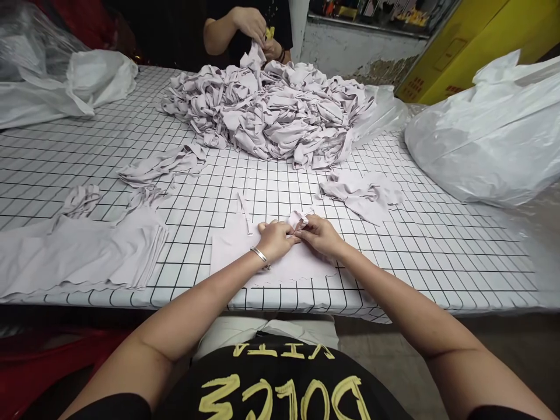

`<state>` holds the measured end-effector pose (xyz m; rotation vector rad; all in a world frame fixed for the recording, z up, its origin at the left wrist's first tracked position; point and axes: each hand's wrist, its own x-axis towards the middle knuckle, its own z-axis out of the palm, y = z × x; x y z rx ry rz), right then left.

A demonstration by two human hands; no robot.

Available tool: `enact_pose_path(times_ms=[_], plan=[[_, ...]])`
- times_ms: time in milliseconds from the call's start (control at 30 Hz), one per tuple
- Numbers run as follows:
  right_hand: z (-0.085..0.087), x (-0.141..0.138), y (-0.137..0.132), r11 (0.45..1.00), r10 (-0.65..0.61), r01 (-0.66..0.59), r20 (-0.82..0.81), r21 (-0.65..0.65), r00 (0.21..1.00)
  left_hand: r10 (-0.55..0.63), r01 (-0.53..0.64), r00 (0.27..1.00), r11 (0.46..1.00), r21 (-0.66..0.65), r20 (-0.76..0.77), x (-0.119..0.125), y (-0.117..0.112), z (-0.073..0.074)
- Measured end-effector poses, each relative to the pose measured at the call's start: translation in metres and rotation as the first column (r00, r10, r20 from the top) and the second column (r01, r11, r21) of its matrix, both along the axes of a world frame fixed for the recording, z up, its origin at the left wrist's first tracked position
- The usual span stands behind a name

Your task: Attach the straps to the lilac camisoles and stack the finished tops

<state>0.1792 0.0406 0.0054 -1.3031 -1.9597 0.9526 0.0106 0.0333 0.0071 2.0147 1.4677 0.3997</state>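
Note:
A pale pinkish garment piece (231,256) with narrow straps lies flat in front of me, near the table's front edge. My left hand (276,238), with a silver bangle at the wrist, pinches the garment's upper edge by a strap. My right hand (321,234) meets it there, its fingertips closed on the strap of the same garment (297,218). The fingertips of both hands almost touch, and the exact spot they grip is partly hidden. The other strap (244,213) lies loose to the left.
A neat garment stack (79,251) lies at the left. Behind is a big heap of crumpled garments (280,111), where a co-worker's hands (254,29) hold a piece. A loose garment (363,192) and a white plastic bag (485,134) are at the right, on the checked tablecloth (437,251).

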Motion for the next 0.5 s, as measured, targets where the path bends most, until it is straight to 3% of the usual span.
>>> enact_pose_path(times_ms=[100,167,267,333,400,500], plan=[[0.006,-0.003,0.001,0.931,-0.190,0.087,-0.265,-0.356,0.945,-0.043,0.074,0.991,0.966,0.248,-0.128,-0.007,-0.022,0.006],[0.014,-0.002,0.007,0.834,-0.313,0.056,-0.387,-0.549,0.867,-0.203,0.261,0.960,0.898,0.354,-0.194,-0.014,-0.041,0.004],[0.027,0.000,0.031,0.664,-0.481,-0.034,-0.461,-0.747,0.746,-0.507,0.554,0.832,0.788,0.270,-0.226,-0.025,-0.063,-0.004],[0.032,0.000,0.055,0.602,-0.571,-0.034,-0.460,-0.798,0.680,-0.575,0.611,0.791,0.758,0.228,-0.209,-0.030,-0.068,-0.009],[0.034,-0.003,0.079,0.602,-0.610,0.034,-0.431,-0.798,0.665,-0.588,0.621,0.784,0.747,0.238,-0.199,-0.034,-0.069,-0.012],[0.030,-0.009,0.108,0.654,-0.586,0.185,-0.337,-0.734,0.737,-0.599,0.630,0.777,0.734,0.254,-0.196,-0.033,-0.065,-0.010]])
